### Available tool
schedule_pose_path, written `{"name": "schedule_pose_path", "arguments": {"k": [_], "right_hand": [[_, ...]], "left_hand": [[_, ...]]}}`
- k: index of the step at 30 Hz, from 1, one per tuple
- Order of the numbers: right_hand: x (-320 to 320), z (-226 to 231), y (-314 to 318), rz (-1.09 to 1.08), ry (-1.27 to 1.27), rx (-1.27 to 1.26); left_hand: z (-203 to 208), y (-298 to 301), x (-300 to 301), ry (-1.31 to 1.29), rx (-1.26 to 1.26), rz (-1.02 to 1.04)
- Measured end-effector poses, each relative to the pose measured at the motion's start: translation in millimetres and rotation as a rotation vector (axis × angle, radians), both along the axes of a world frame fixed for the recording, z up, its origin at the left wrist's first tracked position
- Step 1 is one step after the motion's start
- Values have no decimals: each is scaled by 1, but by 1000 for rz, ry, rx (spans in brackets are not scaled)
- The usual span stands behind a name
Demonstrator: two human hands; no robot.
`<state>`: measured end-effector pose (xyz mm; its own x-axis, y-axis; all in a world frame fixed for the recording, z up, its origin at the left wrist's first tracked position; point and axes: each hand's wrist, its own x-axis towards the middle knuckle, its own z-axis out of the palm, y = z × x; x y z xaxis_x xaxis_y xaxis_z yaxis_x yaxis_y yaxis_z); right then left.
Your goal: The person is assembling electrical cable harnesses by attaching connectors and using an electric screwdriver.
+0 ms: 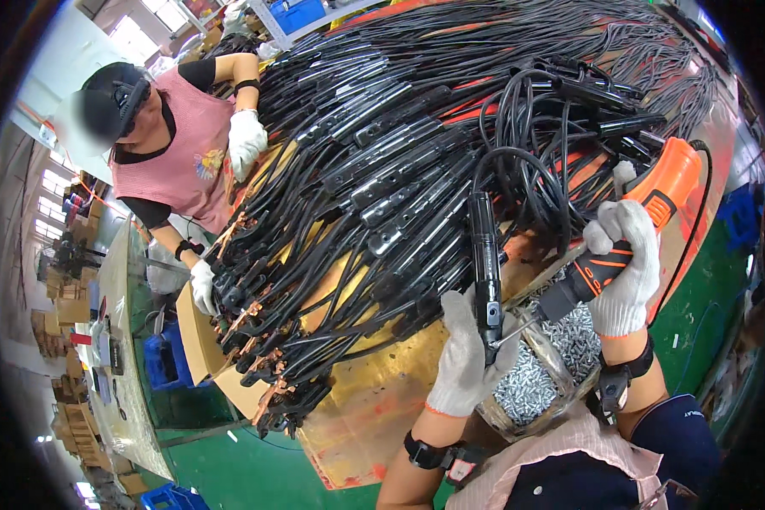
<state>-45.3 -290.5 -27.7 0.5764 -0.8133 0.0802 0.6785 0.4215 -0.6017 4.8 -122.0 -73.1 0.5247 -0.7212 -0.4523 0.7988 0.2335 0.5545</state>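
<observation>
The left hand [466, 361] wears a white knit glove. Its fingers are wrapped around the low end of a long black connector part [485, 263], which stands almost straight up. The right hand [625, 268] also wears a white glove. It is closed tight around the handle of an orange and black power screwdriver [646, 217]. The thin metal tip of the tool points left and down and meets the black part just above the left hand's fingers.

Right under the two hands, near the person, sits a clear tub of small silver screws [544, 361]. The tool's tip crosses above it.

A big heap of black cables [382, 161] covers most of the table, from the middle to the far side. The cables end in black connector pieces, and some have bare copper ends [259, 340] on the left. A loose coil of black cable [535, 153] lies just behind the part being held, so it is crowded there. The tool's own black cord curves away on the right.

The table [374, 408] is covered with shiny yellow-brown tape where it shows, near the left hand.

On the far left, another person in a pink vest [178, 161] and white gloves leans over the heap. One of their gloved hands [246, 140] rests on the cables.

A green floor [238, 472] shows below.
</observation>
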Motion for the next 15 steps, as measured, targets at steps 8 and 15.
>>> {"name": "schedule_pose_path", "arguments": {"k": [8,15], "right_hand": [[-21,29,29,107,133,-403],[-32,46,63,160,435,-639]], "left_hand": [[0,2,0,-17,4,-4],[1,-1,-1,17,98,-26]]}}
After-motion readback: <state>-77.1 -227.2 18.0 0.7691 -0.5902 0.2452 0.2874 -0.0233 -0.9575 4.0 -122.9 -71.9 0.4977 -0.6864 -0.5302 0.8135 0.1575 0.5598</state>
